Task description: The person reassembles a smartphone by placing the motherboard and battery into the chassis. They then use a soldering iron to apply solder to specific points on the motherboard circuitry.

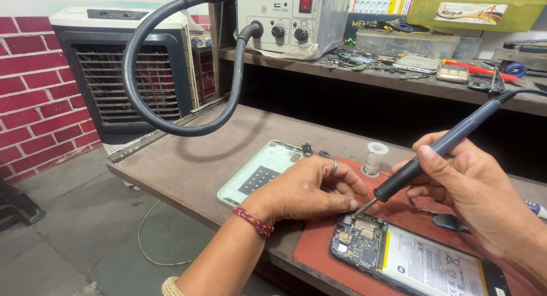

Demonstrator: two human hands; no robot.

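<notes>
The right hand is wrapped tight around the thin dark-blue soldering pen, the left hand presses, fingers curled, beside the open black phone on the red mat, so the tip should touch only one tiny spot.
</notes>
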